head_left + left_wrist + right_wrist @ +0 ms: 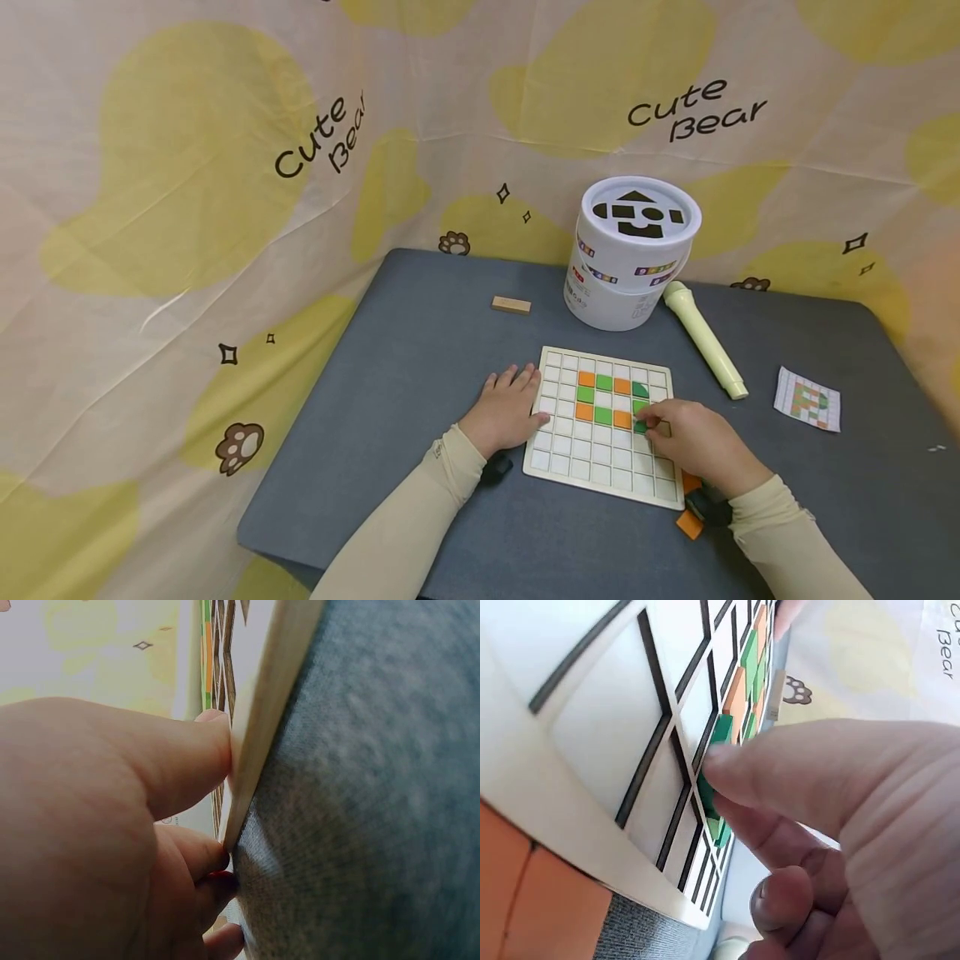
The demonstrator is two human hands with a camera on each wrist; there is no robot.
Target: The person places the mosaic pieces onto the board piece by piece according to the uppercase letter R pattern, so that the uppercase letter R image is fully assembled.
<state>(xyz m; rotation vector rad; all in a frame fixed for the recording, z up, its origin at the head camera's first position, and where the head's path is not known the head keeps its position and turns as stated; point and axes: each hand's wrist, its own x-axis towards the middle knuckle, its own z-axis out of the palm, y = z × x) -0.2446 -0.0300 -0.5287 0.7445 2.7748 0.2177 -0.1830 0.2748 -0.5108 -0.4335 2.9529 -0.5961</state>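
Note:
A white grid board [558,463] with a pale wooden rim lies on the table. My left hand [504,410] rests at its left edge with fingers spread; in the left wrist view the thumb [191,754] touches the rim. Over the right part of the grid, my right hand [693,437] pinches a dark green piece [721,729] between thumb and forefinger, low against the board. Orange and light green squares [603,415] form rows beside it. A dark green quarter-round piece [640,389] sits at the upper row's right end.
Orange squares [690,524] lie by the board's lower right corner, partly under the right wrist. A white bucket [630,287] with a shape-hole lid stands behind the board. Around it are a wooden block [512,305], a pale yellow microphone-shaped stick [705,337] and a pattern card [807,399].

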